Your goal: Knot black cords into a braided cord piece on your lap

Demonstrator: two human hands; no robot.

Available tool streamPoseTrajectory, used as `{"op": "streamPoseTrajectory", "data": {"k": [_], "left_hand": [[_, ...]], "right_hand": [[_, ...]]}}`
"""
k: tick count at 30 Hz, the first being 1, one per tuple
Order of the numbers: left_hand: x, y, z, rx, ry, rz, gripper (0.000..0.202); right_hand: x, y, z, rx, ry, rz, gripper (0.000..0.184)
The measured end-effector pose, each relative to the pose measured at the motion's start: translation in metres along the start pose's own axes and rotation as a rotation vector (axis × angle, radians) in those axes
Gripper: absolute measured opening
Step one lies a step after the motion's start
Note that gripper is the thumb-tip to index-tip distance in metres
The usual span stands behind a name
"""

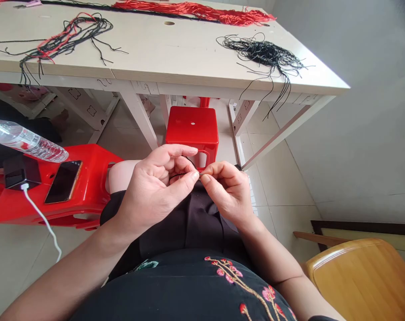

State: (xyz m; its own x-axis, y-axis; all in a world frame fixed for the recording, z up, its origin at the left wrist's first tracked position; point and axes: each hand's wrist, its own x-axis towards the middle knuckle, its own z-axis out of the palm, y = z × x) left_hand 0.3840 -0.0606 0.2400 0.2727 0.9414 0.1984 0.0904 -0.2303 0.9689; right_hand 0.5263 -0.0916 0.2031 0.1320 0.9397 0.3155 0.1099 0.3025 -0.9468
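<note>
1. The thin black cord [190,160] is between the two hands, in front of the red stool [192,122], on the near side.
2. The left hand [153,187] pinches it with the thumb and a bent finger. The pointing finger sticks out above, away from the thumb.
3. The right hand [229,189] has its thumb and pointing finger pressed together, beside the left thumb tip. It seems to pinch the same cord, but that bit is too small to see well.
4. One part of the cord slants down to the fingertips; another runs sideways into the left hand. Neither hand is nearer.
5. Behind the red stool is the surface [175,51]. The black string pile [264,53] lies to the stool's right, the black and red cords [68,38] to its left.
</note>
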Motion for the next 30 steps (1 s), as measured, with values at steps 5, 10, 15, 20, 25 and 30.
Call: {"op": "streamPoseTrajectory", "data": {"k": [5, 10, 15, 20, 25, 30], "left_hand": [[0.004, 0.001, -0.003, -0.137, 0.087, 0.007, 0.027], [0.011, 0.004, -0.012, -0.171, 0.196, -0.075, 0.023], [0.014, 0.005, -0.015, -0.330, 0.230, -0.156, 0.024], [0.011, 0.001, -0.006, -0.404, 0.139, -0.213, 0.025], [0.006, 0.000, 0.005, -0.297, 0.070, -0.193, 0.024], [0.002, 0.002, 0.004, -0.148, 0.000, -0.180, 0.021]], "right_hand": [[-0.002, 0.004, -0.010, -0.040, -0.006, 0.021, 0.013], [-0.002, 0.015, -0.040, -0.087, 0.081, 0.070, 0.012], [-0.001, 0.047, -0.101, -0.186, 0.185, 0.201, 0.014], [-0.004, 0.064, -0.110, -0.676, 0.389, 0.026, 0.014], [-0.005, 0.030, -0.038, -0.401, 0.106, -0.422, 0.029], [0.004, 0.010, -0.004, -0.323, 0.078, -0.551, 0.018]]}}
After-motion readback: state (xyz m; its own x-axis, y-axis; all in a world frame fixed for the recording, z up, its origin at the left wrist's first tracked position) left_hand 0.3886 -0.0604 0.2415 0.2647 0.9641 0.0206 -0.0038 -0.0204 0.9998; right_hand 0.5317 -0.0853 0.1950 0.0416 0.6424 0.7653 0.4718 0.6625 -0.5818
